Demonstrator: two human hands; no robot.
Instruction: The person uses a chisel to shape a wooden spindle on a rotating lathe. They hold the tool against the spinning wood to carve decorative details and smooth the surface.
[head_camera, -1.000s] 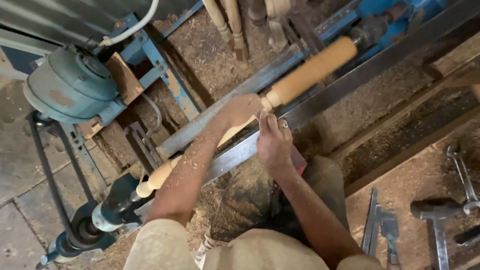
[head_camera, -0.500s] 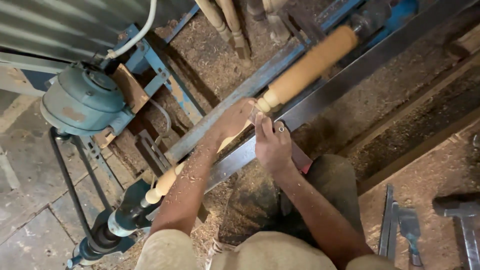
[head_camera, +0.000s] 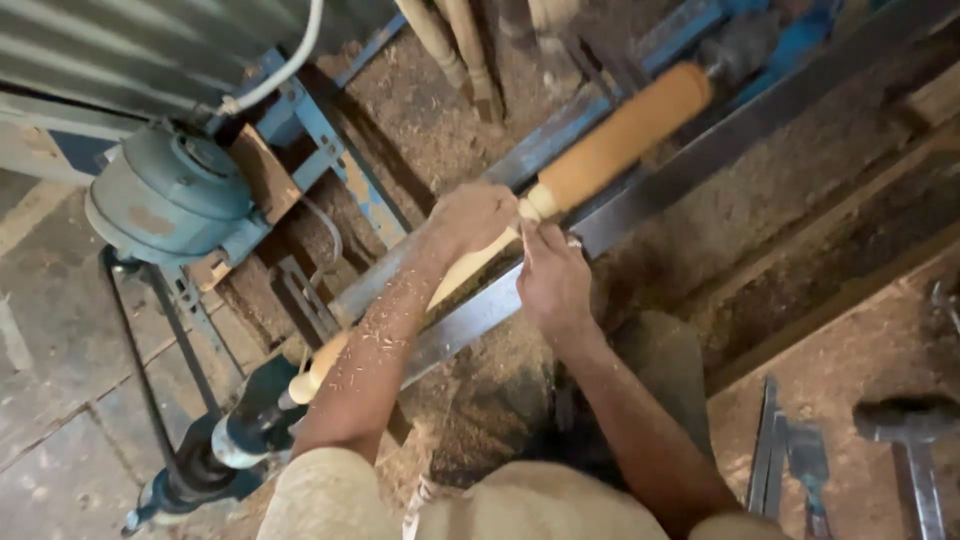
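Teal-grey metal on the far left: the motor housing (head_camera: 170, 195) sits on its blue frame (head_camera: 320, 140), with a dark drive belt (head_camera: 135, 360) dropping from it toward the headstock end (head_camera: 225, 445) at the lower left. From there the pale wooden spindle (head_camera: 610, 145) runs up and to the right across the lathe, thin and light where it is already cut, thick and orange-brown where it remains rough.

At the middle, the left hand (head_camera: 470, 215) lies curled over the spindle right at the shoulder between thin and thick, forearm speckled with shavings. Just beside it, the right hand (head_camera: 550, 280) is closed, fingers pinched together at the same shoulder, resting against the long steel tool rest (head_camera: 700, 160). What it pinches is too small to make out, though something slim seems to sit under the fingertips.

By my reading, this is the shaping step at the shoulder, roughly half of the length turned. The next move calls for a steady bearing on the rest and a slow creep to the right into the thick section.

No true containers are in view. The nearest thing is the trough of the lathe bed (head_camera: 780, 230), filled with sawdust. On the far right, flat chisels (head_camera: 790, 460) and a hammer (head_camera: 915, 430) lie on the dusty floor.
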